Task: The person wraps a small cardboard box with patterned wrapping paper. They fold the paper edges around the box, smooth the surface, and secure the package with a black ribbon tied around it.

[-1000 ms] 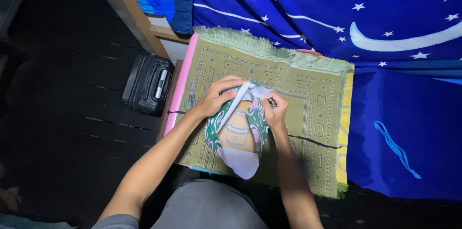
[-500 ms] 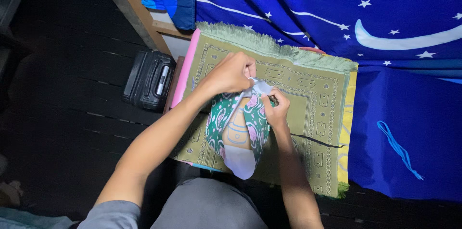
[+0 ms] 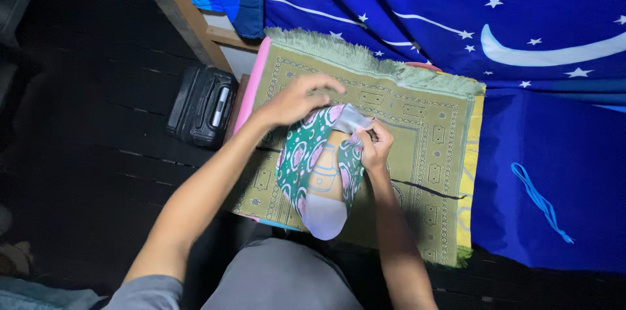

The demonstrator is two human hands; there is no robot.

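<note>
A green patterned cloth piece (image 3: 301, 157) with pale lining and a tan middle panel lies on an olive patterned mat (image 3: 417, 134). My left hand (image 3: 297, 100) hovers over its upper left part, fingers bent and gripping the cloth's top edge. My right hand (image 3: 375, 146) pinches the upper right edge of the cloth, where a pale corner (image 3: 352, 116) folds over. The rounded pale lower end (image 3: 324, 217) points toward me.
A black case (image 3: 201, 106) sits on the dark floor at left. Blue fabric with stars and a crescent (image 3: 456, 10) hangs behind the mat. A blue cord (image 3: 540, 200) lies on plain blue cloth at right. A thin black cord (image 3: 427, 191) crosses the mat.
My left hand has moved from the pale strip at the top down and left onto the cloth's green upper edge. The pale strip now lies folded at the top right.
</note>
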